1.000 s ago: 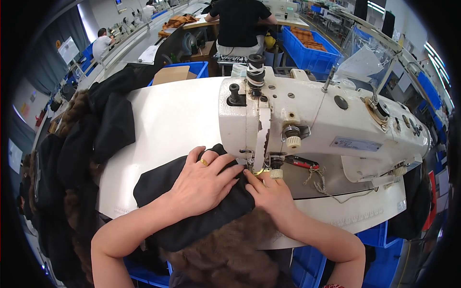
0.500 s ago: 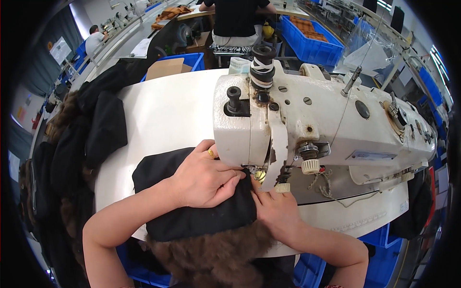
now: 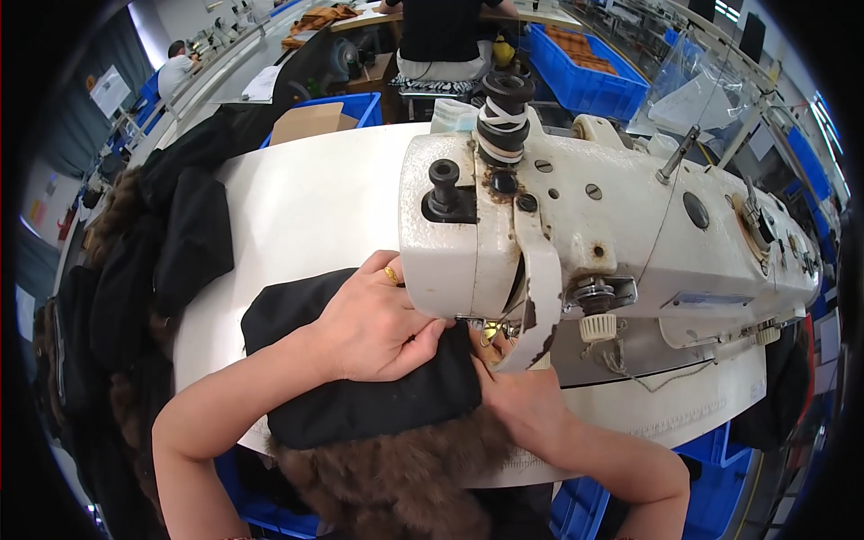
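Observation:
My left hand (image 3: 382,328), with a gold ring, has its fingers curled on a black fabric piece (image 3: 360,414) with brown fur (image 3: 378,477) at its near edge; some fingertips are hidden by the head of a white sewing machine (image 3: 441,252). My right hand (image 3: 526,396) lies at the fabric's right edge, just right of the needle and presser foot area (image 3: 486,328), its fingers mostly hidden behind a white lever (image 3: 540,279) with chipped paint. The fabric rests on the white machine table (image 3: 306,198).
Black fur-trimmed garments (image 3: 189,252) hang over the table's left. Behind are a blue crate with cardboard (image 3: 306,126) and a crate of orange plaid fabric (image 3: 585,63). Co-workers sit ahead (image 3: 441,36) and far left (image 3: 174,72). More blue crates (image 3: 576,508) stand below the table.
My left hand's fingers, spread flat a second ago, have curled toward the needle. My right hand's fingers have become more hidden by the lever. The machine head looks larger as the view shifted.

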### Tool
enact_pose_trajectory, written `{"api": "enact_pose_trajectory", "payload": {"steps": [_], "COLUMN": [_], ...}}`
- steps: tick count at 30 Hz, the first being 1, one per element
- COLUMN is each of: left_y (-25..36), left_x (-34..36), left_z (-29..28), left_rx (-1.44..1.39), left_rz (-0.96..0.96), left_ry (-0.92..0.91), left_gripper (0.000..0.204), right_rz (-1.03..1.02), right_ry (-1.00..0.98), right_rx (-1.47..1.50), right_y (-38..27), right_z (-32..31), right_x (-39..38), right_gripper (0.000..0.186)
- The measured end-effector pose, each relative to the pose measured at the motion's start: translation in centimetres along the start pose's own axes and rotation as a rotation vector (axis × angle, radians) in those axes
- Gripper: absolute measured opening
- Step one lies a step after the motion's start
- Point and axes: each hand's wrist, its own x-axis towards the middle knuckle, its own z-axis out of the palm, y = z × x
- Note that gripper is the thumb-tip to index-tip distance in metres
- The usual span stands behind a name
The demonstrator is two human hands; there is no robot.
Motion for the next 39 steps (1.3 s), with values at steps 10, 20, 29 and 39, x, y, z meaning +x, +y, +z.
{"api": "enact_pose_trajectory", "payload": {"steps": [10, 20, 29, 39], "left_y": [0.8, 0.3, 0.4, 3.8], "left_x": [-0.3, 0.3, 0.3, 0.6], "left_z": [0.1, -0.1, -0.1, -1.8], "left_rx": [0.005, 0.025, 0.055, 0.126], "left_rz": [0.024, 0.049, 0.061, -0.074], "left_ry": [0.022, 0.022, 0.057, -0.308], "left_gripper": [0.013, 0.013, 0.014, 0.029], "right_rz": [-0.041, -0.012, -0.041, -0.085], "right_ry": [0.018, 0.005, 0.048, 0.09], "right_rx": [-0.05, -0.047, -0.023, -0.036], "right_y": [-0.3, -0.1, 0.1, 0.1], "right_z": [-0.1, 0.0, 0.2, 0.5], "right_x": [-0.3, -0.2, -0.2, -0.5], "right_gripper": [0.036, 0.037, 0.035, 0.032]}}
